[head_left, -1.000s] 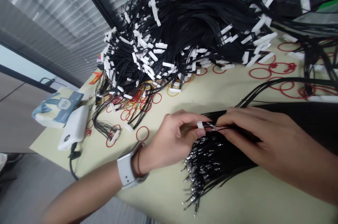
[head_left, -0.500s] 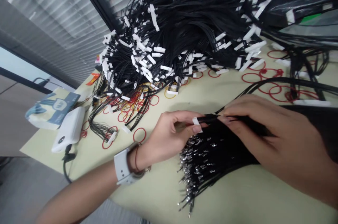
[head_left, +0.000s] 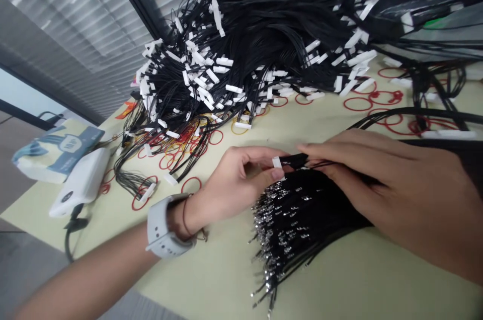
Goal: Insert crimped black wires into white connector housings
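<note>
My left hand [head_left: 241, 179] pinches a white connector [head_left: 277, 162] between thumb and fingers. Black wires [head_left: 296, 161] run from that connector to the right. My right hand [head_left: 392, 184] is closed on these wires just beside the connector, its thumb and index fingertip near each other. Under both hands lies a thick bundle of black wires with bare silver terminals [head_left: 269, 219] fanned out at its left end. The wires inside my right hand are partly hidden by its fingers.
A large heap of black cables with white connectors [head_left: 260, 33] fills the back of the pale table [head_left: 211, 280]. Red rubber bands [head_left: 358, 103] lie scattered around it. At the left stand a white power bank [head_left: 85, 179] with a plugged cable and a tissue pack [head_left: 60, 149].
The view has shifted slightly, so the table items sit further left. My right fingers have moved a little along the wires, while my left hand keeps its pinch on the connector.
</note>
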The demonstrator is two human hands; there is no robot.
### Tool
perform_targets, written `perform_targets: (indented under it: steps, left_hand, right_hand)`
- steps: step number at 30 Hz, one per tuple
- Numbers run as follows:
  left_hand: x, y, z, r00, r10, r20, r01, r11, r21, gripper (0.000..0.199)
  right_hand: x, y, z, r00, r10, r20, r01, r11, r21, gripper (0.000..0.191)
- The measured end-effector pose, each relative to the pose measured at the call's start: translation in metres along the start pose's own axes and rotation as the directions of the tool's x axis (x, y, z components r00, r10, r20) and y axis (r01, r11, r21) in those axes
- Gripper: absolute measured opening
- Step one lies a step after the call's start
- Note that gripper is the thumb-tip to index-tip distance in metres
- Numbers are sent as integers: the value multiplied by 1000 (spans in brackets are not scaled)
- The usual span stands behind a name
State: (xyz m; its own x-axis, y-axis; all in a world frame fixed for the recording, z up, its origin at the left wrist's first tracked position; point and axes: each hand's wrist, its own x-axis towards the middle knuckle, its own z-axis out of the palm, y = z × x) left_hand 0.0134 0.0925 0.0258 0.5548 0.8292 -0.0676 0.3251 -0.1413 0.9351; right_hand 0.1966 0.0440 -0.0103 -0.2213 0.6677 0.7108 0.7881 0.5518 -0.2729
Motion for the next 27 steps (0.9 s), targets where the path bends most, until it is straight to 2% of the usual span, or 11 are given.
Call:
perform_targets:
  steps: [3,9,14,21,27]
  left_hand:
    - [0,-1,0,1000,4,15,-5,999,42,27]
    - [-1,0,-1,999,22,36,-24,998,55,29]
    - [-1,0,-2,999,8,40,-9,999,39,26]
    - [-3,3,0,999,-31,21,30,998,50,30]
    - [-3,3,1,999,-39,21,38,998,48,31]
  right_hand:
    - [0,3,0,998,-19,-59,15,997,-71,21]
    - [2,3,4,999,3,-36,-5,998,-57,20]
    - [-1,4,6,999,33,-25,-34,999,-43,9]
    - [0,2,7,999,-43,-31,41,996,-75,11]
    - [0,4,9,998,-15,-63,11,998,-67,11]
